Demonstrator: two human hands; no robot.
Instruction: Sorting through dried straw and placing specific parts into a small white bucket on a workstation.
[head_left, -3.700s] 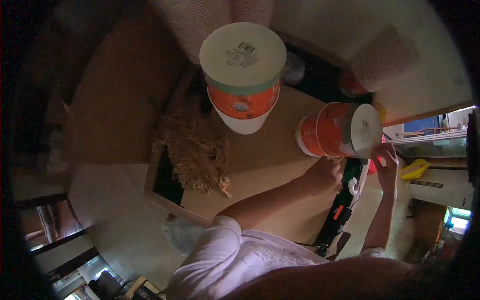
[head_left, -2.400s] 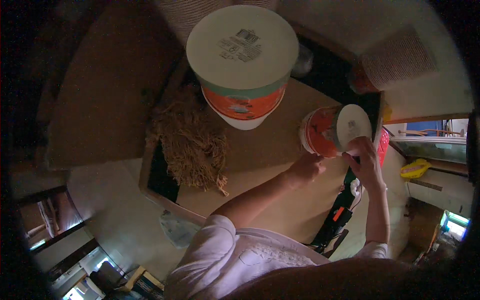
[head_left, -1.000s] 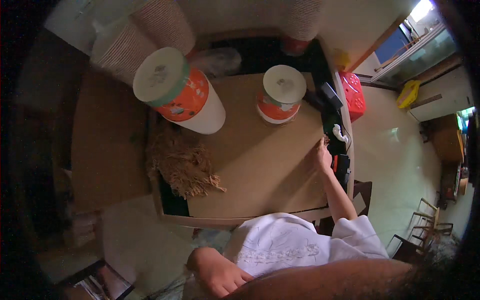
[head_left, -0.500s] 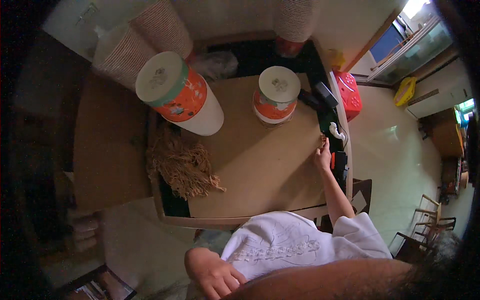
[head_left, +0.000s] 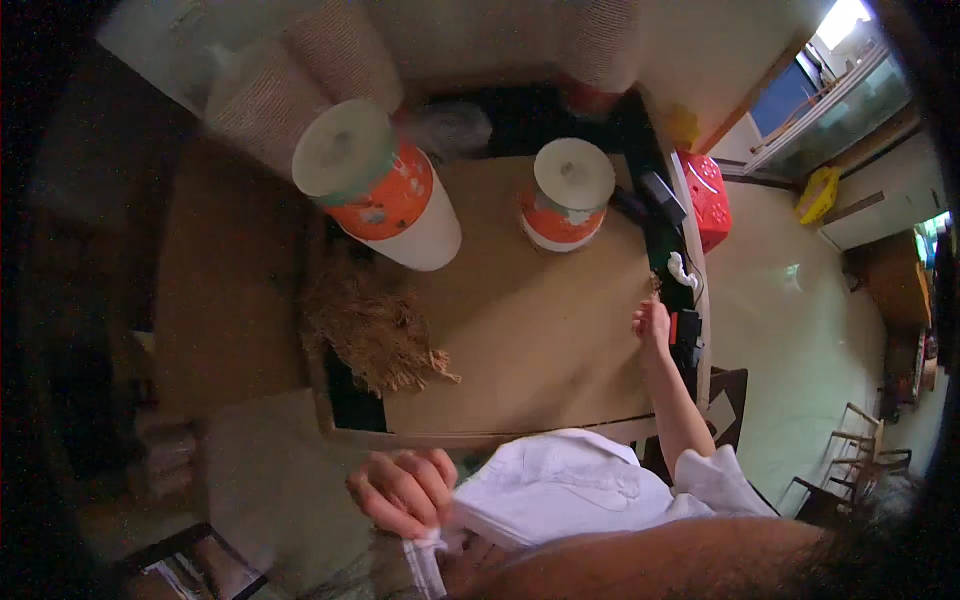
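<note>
My left hand (head_left: 405, 490) is closed on the edge of the white shirt (head_left: 560, 480) I wear, pulling a fold of it out to the left. Over the table's right side, my right hand (head_left: 652, 322) has loosely curled fingers and appears to hold nothing. Just beyond its fingertips lies a small brown item (head_left: 655, 283), too small to name. A crumpled white tissue (head_left: 682, 270) is beside that item. Close to the right of this hand sits a black object with an orange part (head_left: 685, 328).
A tall orange-and-white paper tub stack (head_left: 400, 205) and a shorter stack (head_left: 570, 195) stand on the cardboard sheet (head_left: 530, 340). Brown stringy fibre (head_left: 370, 330) lies at the left. More stacked tubs (head_left: 270, 110) rise behind. A red plastic stool (head_left: 706, 200) is beyond the right edge.
My left hand has risen and now pulls the shirt edge outward. My right hand has drawn back slightly from the small brown item, leaving it on the table. The view has shifted a little.
</note>
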